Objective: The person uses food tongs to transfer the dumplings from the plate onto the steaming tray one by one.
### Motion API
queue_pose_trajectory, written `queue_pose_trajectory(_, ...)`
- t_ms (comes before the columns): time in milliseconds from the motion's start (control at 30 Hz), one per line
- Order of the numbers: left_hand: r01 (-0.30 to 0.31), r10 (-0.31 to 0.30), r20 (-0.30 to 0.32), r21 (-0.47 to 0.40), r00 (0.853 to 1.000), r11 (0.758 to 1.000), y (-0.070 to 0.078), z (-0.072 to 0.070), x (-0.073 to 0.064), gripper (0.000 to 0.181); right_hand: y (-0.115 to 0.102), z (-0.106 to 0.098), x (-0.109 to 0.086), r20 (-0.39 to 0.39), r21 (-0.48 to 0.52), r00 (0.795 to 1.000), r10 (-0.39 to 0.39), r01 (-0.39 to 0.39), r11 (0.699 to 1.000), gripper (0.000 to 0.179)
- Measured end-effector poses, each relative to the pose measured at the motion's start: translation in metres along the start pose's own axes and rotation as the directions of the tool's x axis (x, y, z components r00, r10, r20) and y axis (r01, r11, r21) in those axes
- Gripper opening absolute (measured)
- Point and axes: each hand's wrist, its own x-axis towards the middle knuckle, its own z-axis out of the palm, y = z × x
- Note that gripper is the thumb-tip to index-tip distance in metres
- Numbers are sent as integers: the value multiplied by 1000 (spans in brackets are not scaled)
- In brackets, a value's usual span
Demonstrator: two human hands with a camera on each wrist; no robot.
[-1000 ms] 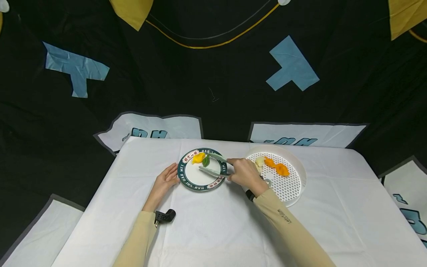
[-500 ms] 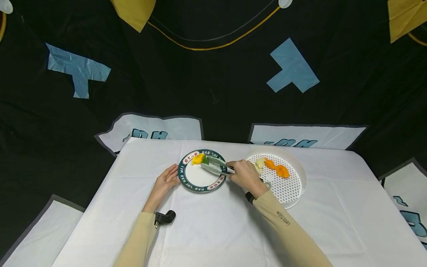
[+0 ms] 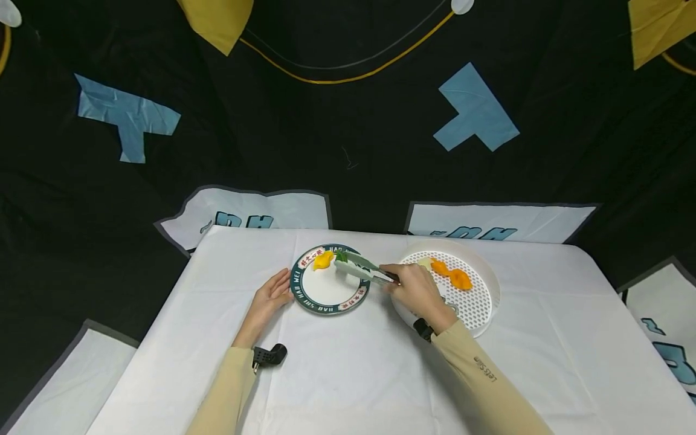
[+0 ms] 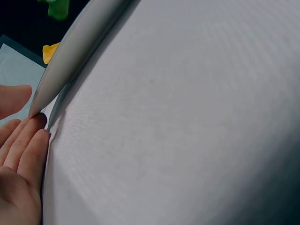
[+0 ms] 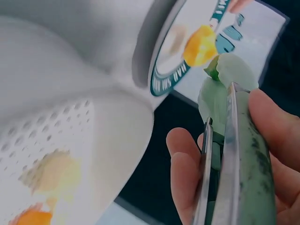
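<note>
My right hand (image 3: pixel 417 291) grips green-handled tongs (image 3: pixel 361 270), their tips closed together over the plate. A small green piece (image 5: pixel 212 68) is pinched between the pale green tips in the right wrist view. Below them lies a round white plate (image 3: pixel 328 309) with a dark green lettered rim, bearing a yellow piece (image 3: pixel 323 260) near its upper left. Extended fingers of my left hand (image 3: pixel 270 297) touch the plate's left rim; in the left wrist view fingertips (image 4: pixel 40 121) sit at the underside of the rim, the thumb apart from it.
To the right of the plate stands a round white perforated tray (image 3: pixel 492 299) holding orange pieces (image 3: pixel 459 278) and a pale piece (image 3: pixel 425 263), partly behind my right hand. Both rest on a white cloth-covered table (image 3: pixel 348 374). A black curtain (image 3: pixel 304 139) hangs behind.
The tongs have closed on the green piece and lifted it away from beside the yellow piece. My right hand has moved slightly right; my left hand stays at the rim.
</note>
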Motion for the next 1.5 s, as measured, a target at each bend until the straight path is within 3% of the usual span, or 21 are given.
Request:
queue_pose_trajectory(267, 4, -4, -4, -4, 1000, 1000, 1, 2, 0, 66, 24, -28, -30, -46, 62, 997, 55, -52, 997, 39)
queue_pose_trajectory(433, 3, -3, -2, -8, 1000, 1000, 1, 1, 0, 66, 44, -40, -54, -107, 38, 992, 62, -58, 998, 42)
queue_pose_trajectory(700, 9, -9, -10, -3, 1000, 1000, 1, 0, 0, 67, 67, -57, -88, -115, 9, 985, 127, -126, 992, 42)
queue_pose_trajectory(900, 9, -9, -5, -16, 1000, 1000, -1, 1, 1, 67, 78, -68, -109, -160, -41, 978, 134, -142, 989, 42)
queue_pose_trajectory(1200, 7, -7, -4, -25, 1000, 1000, 2, 0, 1, 67, 89, -78, -125, -167, -91, 973, 159, -175, 980, 43)
queue_pose_trajectory(1500, -24, 24, -1, -29, 1000, 999, -1, 0, -1, 67, 92, -78, -131, -89, -111, 973, 215, -224, 968, 46)
